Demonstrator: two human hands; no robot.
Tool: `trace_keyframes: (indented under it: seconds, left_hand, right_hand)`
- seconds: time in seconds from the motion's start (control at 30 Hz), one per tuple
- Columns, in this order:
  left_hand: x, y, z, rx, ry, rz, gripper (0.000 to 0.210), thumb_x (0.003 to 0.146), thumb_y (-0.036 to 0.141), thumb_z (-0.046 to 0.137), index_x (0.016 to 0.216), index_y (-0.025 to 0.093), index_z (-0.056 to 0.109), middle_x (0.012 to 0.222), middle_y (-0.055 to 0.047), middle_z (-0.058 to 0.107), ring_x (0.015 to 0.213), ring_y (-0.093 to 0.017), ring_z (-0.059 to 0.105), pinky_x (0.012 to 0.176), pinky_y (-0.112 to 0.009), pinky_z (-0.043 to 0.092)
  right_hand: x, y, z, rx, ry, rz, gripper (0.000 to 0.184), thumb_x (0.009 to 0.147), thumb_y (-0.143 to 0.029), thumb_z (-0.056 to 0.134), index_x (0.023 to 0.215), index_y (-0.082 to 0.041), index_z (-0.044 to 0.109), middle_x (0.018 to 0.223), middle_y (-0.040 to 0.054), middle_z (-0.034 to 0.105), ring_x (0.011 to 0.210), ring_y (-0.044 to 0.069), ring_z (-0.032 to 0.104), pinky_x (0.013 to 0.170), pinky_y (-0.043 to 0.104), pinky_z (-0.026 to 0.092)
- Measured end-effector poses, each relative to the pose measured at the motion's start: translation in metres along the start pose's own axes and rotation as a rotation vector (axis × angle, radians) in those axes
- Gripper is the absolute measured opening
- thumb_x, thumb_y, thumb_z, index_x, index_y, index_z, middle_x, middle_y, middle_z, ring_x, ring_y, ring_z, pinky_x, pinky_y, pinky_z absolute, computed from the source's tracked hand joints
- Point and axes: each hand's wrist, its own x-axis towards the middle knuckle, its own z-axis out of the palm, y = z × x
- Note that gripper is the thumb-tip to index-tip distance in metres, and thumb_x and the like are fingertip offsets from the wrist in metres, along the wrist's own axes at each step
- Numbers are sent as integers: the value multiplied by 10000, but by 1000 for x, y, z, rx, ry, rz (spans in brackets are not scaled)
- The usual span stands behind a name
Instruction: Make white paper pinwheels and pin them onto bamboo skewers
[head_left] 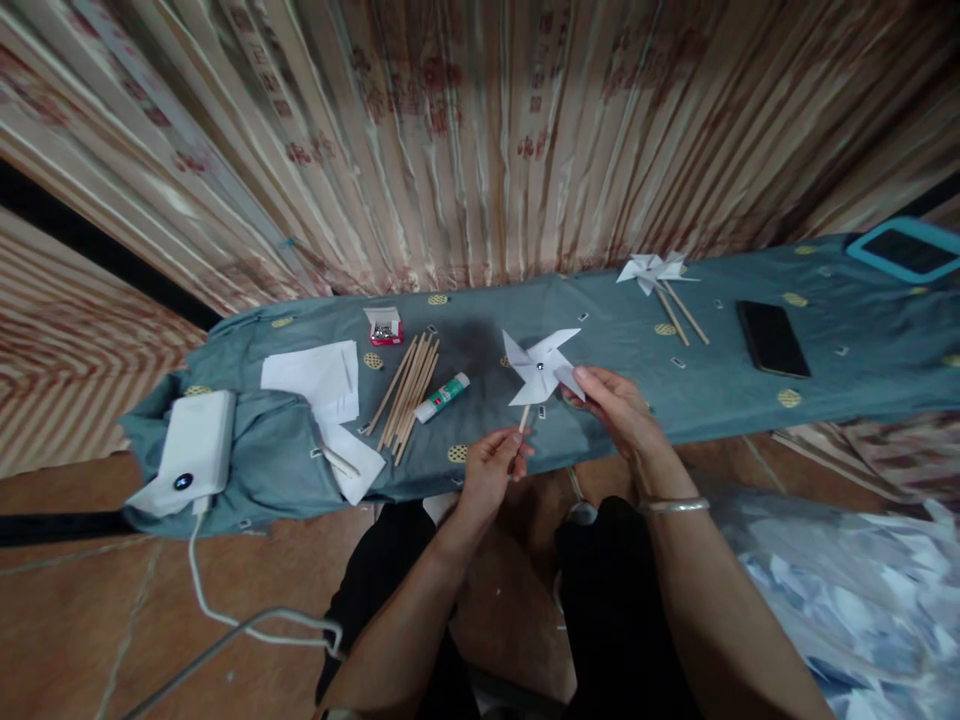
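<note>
A white paper pinwheel [541, 369] with a pin at its centre is held up over the near half of the cloth. My left hand [495, 462] is closed around its wooden stick below the blades. With thumb and fingers, my right hand [611, 400] pinches the tip of the right-hand blade. Left of the pinwheel lie a glue stick [442, 397] with a green and white label and a bundle of wooden sticks [407, 400]. Behind them stands a small red open box [385, 328] of shiny metal pins. The back of the pinwheel is hidden.
Finished pinwheels [654, 270] lie at the back right, near a black phone [772, 338] and a blue-framed tablet [907, 250]. White paper sheets [319, 375] and a cabled white power bank [196, 445] are at left. A plastic bag of paper pieces [862, 600] stands at lower right.
</note>
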Motion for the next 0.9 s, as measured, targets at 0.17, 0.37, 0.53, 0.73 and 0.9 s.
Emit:
trace_keyframes:
  seconds: [0.17, 0.37, 0.53, 0.73, 0.9]
  left_hand:
    - [-3, -2, 0, 22, -54, -44, 457, 629, 520, 801, 818, 111, 722, 591, -3, 639, 383, -38, 404, 411, -221, 254]
    - [-3, -4, 0, 45, -74, -53, 452, 638, 520, 794, 815, 111, 723, 590, -1, 638, 378, -37, 406, 409, -224, 242]
    - [-4, -2, 0, 44, -81, -45, 435, 664, 501, 786, 836, 107, 723, 604, -9, 641, 390, -41, 407, 418, -228, 248]
    - [-3, -4, -1, 40, -87, -36, 448, 670, 514, 781, 841, 104, 723, 607, -7, 639, 385, -38, 394, 417, -232, 249]
    - [-3, -4, -2, 34, -80, -31, 456, 661, 523, 786, 838, 108, 721, 609, -8, 649, 378, -35, 399, 417, -227, 249]
  right_hand:
    - [4, 3, -3, 91, 63, -7, 446, 454, -542, 908, 718, -212, 764, 672, -1, 736, 593, 120, 603, 597, 243, 475]
    - [5, 3, -2, 118, 116, -5, 450, 357, -487, 940, 664, -209, 761, 665, 1, 748, 593, 125, 619, 600, 252, 494]
    - [5, 3, 0, 82, 128, -10, 404, 410, -454, 930, 681, -209, 757, 659, -1, 742, 573, 133, 622, 600, 274, 504]
    - [5, 5, 5, 85, 145, -12, 399, 395, -444, 935, 656, -209, 745, 641, -9, 731, 558, 124, 605, 576, 266, 494]
    - [2, 5, 9, 81, 148, 5, 387, 399, -443, 933, 635, -205, 739, 642, -10, 727, 549, 106, 587, 538, 235, 459]
